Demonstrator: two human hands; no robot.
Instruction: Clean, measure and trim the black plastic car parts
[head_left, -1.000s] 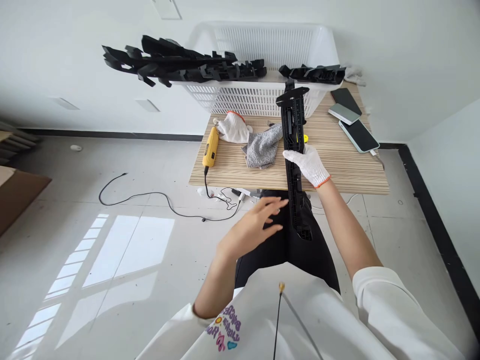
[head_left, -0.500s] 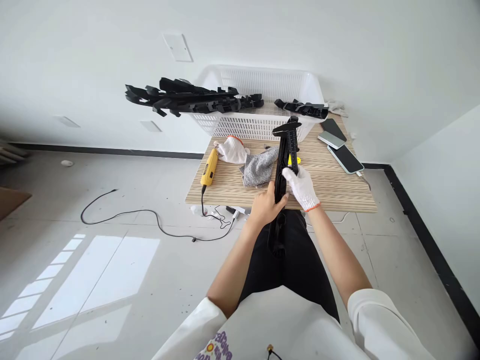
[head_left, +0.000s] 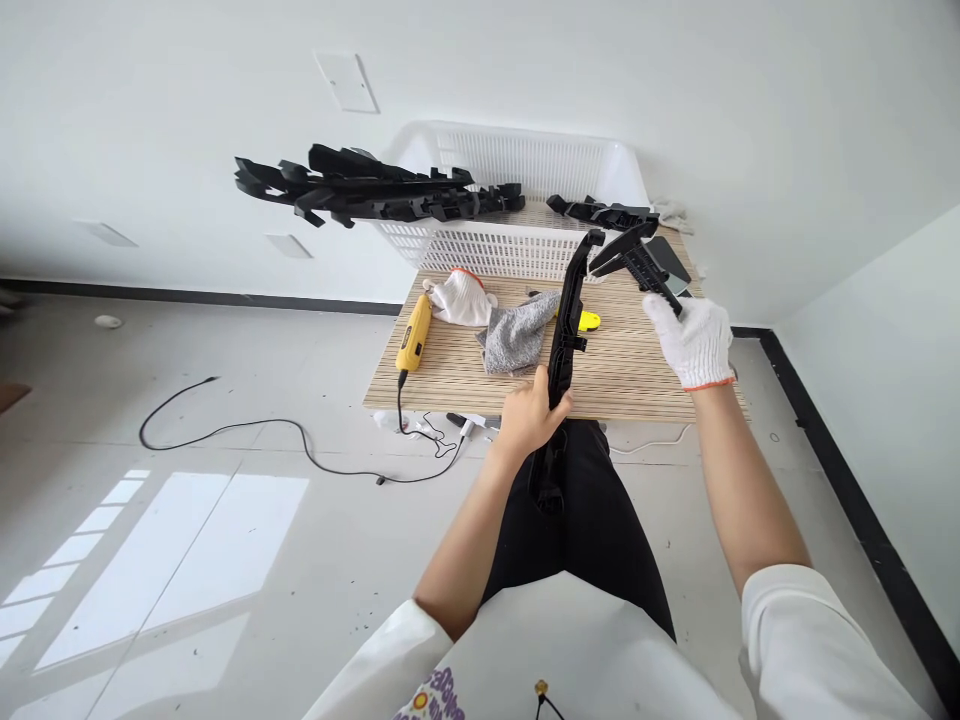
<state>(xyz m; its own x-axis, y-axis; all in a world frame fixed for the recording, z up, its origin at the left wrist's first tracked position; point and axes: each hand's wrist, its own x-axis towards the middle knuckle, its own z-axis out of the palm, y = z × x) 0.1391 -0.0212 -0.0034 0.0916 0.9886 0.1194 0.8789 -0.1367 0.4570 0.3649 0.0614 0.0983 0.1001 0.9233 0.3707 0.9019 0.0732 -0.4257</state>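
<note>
My bare left hand (head_left: 529, 418) is closed round the middle of a long black plastic part (head_left: 564, 340) that stands tilted from my lap up over the wooden table (head_left: 645, 375). To its right, my gloved right hand (head_left: 694, 340) grips a second, shorter black plastic part (head_left: 634, 256) and holds it in the air above the table's right side. The top ends of the two parts are close together but apart.
At the table's back stands a white basket (head_left: 517, 245) with several black parts (head_left: 375, 190) laid across its rim. A yellow power tool (head_left: 413, 333), a white glove (head_left: 461, 298), a grey cloth (head_left: 517, 335), a small yellow item (head_left: 587, 320) and phones (head_left: 667, 258) lie on the table. A black cable (head_left: 247, 432) runs over the floor.
My left hand came up and took hold of the long part. My right hand let go of that part's middle and swung right, now carrying a separate black part away from it.
</note>
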